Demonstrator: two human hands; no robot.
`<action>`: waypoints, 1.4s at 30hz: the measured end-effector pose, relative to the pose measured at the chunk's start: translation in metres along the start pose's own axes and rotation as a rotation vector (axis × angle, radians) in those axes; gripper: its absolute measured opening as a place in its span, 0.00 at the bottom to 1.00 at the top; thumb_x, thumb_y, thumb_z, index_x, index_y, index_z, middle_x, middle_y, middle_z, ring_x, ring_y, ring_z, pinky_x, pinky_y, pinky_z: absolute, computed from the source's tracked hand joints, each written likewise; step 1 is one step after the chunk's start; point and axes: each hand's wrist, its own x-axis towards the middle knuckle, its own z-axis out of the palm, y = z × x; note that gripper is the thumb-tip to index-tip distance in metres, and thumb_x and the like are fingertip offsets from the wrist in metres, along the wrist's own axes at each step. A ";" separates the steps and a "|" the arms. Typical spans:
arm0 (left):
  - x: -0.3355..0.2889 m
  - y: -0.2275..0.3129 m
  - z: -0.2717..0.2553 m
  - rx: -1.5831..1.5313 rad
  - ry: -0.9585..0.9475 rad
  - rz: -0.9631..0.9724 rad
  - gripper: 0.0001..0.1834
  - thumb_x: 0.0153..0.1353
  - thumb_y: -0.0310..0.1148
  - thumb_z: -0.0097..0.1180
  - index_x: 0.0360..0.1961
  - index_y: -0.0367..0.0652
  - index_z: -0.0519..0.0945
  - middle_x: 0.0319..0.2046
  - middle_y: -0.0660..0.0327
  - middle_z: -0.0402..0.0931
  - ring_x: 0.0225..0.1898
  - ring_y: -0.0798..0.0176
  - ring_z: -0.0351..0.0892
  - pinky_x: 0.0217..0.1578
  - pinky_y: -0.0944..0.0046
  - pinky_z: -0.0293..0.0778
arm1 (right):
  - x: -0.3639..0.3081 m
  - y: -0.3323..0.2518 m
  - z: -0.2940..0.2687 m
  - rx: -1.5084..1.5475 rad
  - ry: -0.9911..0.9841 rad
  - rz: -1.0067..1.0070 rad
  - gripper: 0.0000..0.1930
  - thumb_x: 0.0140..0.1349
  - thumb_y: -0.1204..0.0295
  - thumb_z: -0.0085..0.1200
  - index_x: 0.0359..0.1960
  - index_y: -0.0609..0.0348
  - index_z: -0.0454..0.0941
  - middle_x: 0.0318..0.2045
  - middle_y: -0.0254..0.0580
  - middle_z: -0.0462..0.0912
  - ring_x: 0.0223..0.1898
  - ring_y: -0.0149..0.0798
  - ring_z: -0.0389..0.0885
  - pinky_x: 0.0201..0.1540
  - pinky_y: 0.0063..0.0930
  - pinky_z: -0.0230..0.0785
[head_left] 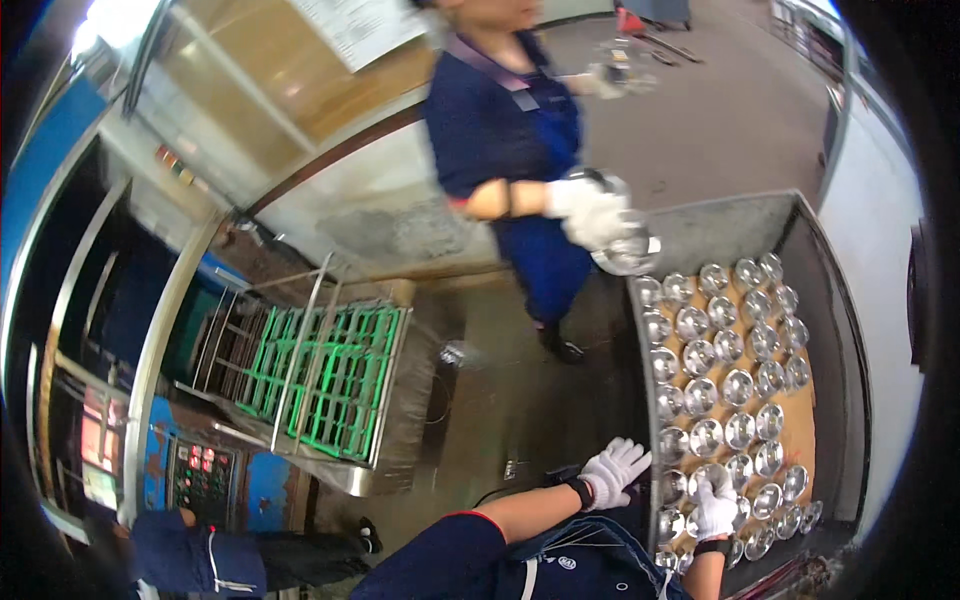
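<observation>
Both my hands wear white knitted gloves with dark bands at the wrists. My left hand [615,472] hangs by the bin's left wall with its fingers spread, holding nothing. Inside the grey bin [845,330], my right hand [714,505] reaches down among the metal parts, its fingers around the edge of a shiny round metal part [709,474]. The glove partly covers that part. Several similar bowl-shaped silvery parts [738,387] stand in rough rows on brown cardboard [800,425] around it.
Beyond the bin, a co-worker [505,120] in dark blue carries shiny metal parts [630,245] in gloved hands. A metal frame with green racks [325,380] stands left, near a blue control panel [200,475]. Another person [200,555] is at the lower left.
</observation>
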 end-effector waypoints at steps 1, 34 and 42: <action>-0.025 -0.016 0.016 -0.149 -0.087 -0.100 0.50 0.50 0.51 0.68 0.70 0.40 0.62 0.62 0.46 0.69 0.66 0.42 0.67 0.65 0.46 0.63 | -0.012 -0.018 0.012 -0.012 -0.027 -0.019 0.26 0.65 0.72 0.60 0.64 0.68 0.72 0.53 0.51 0.84 0.49 0.37 0.83 0.53 0.30 0.75; -0.232 0.046 0.122 -0.603 0.162 -0.149 0.43 0.60 0.42 0.70 0.71 0.36 0.64 0.48 0.56 0.80 0.34 0.63 0.80 0.37 0.63 0.78 | -0.555 0.002 -0.024 -0.565 -0.030 0.417 0.32 0.64 0.39 0.51 0.58 0.49 0.80 0.53 0.50 0.85 0.56 0.54 0.81 0.59 0.42 0.72; -0.191 0.379 0.070 -0.620 -0.135 0.413 0.47 0.59 0.45 0.72 0.72 0.35 0.63 0.55 0.51 0.78 0.52 0.58 0.79 0.56 0.57 0.75 | -0.745 0.101 -0.063 -0.221 0.664 0.757 0.36 0.59 0.36 0.56 0.59 0.49 0.79 0.52 0.51 0.85 0.55 0.54 0.82 0.59 0.43 0.73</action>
